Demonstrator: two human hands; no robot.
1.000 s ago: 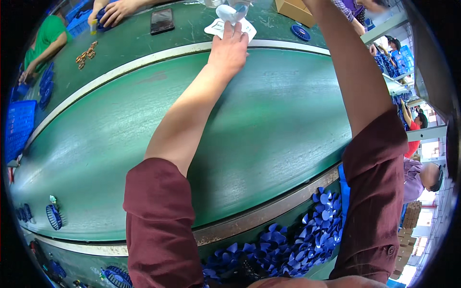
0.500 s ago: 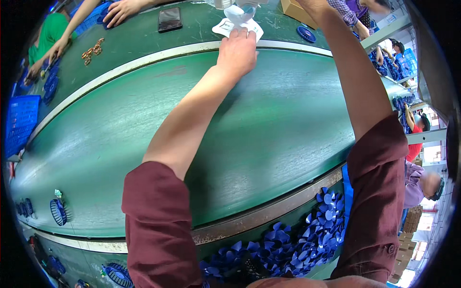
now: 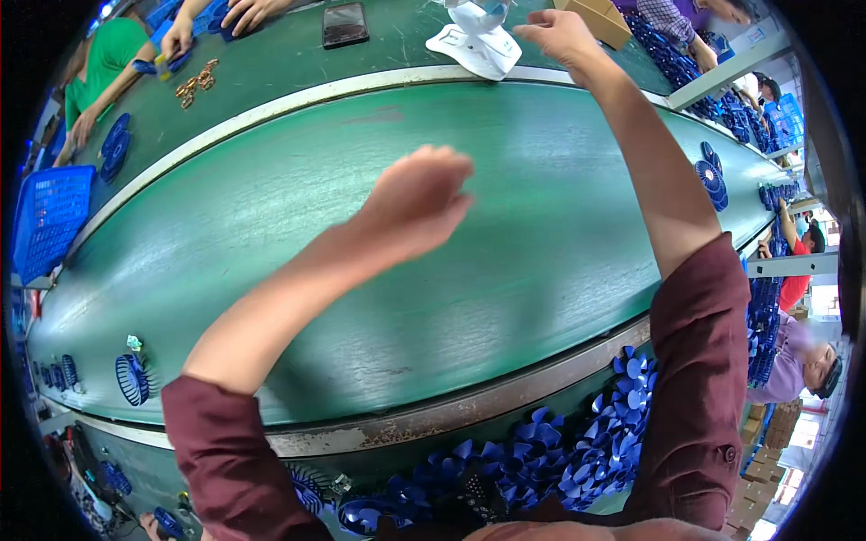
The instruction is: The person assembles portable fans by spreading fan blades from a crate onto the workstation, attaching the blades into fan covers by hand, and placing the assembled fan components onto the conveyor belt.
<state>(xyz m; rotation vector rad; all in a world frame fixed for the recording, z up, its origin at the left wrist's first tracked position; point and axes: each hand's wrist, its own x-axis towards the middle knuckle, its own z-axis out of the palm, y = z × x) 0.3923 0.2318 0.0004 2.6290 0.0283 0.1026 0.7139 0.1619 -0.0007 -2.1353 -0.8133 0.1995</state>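
White stand (image 3: 487,52) at the far table's near edge, both hands about the green belt (image 3: 505,243).
On the far table (image 3: 271,54), a cardboard box (image 3: 595,20) crowds behind the right hand (image 3: 566,38), whose fingers are partly spread just beside the stand with nothing visible in them; a phone (image 3: 345,24) lies to the stand's left. The left hand (image 3: 417,194) is over mid-belt, too blurred to tell how far its fingers open, no object seen in it. Blue round parts (image 3: 711,185) sit toward the belt's right end, a blue grille (image 3: 132,379) near its lower-left corner; a wide green stretch spans between pale far rail (image 3: 298,95) and worn near rail (image 3: 406,425).
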